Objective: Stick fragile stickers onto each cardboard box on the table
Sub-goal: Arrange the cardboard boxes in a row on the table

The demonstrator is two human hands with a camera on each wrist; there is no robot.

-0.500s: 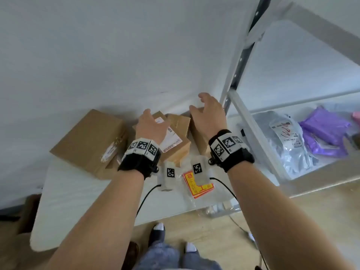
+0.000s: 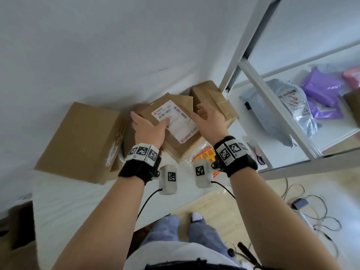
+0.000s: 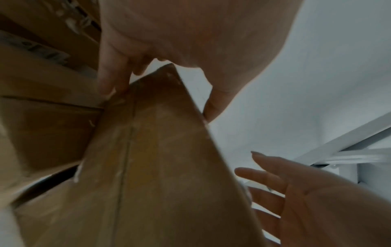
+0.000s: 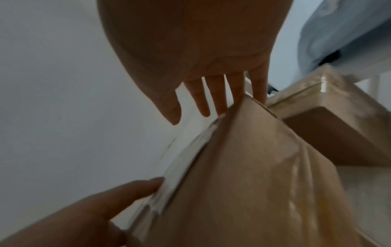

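Three cardboard boxes stand on the white table (image 2: 78, 201) against the wall. My left hand (image 2: 149, 127) grips the left edge of the middle box (image 2: 181, 108), which bears a white shipping label, thumb on the label. In the left wrist view its fingers (image 3: 112, 78) curl over the corner of that box (image 3: 152, 167). My right hand (image 2: 206, 117) is open with straight fingers at the box's right side; the right wrist view shows its fingertips (image 4: 220, 103) at the box's (image 4: 253, 167) upper corner. A red and yellow sticker sheet (image 2: 204, 153) lies partly under the box.
A large plain box (image 2: 78, 141) sits to the left and a small taped box (image 2: 214, 98) to the right by the shelf post (image 2: 241, 45). The metal shelf (image 2: 292, 145) holds grey and purple mailer bags. Cables lie on the wooden floor at right.
The labelled box has come up and towards me in my left hand. My right hand has left the small taped box and moved to the labelled box's right side.
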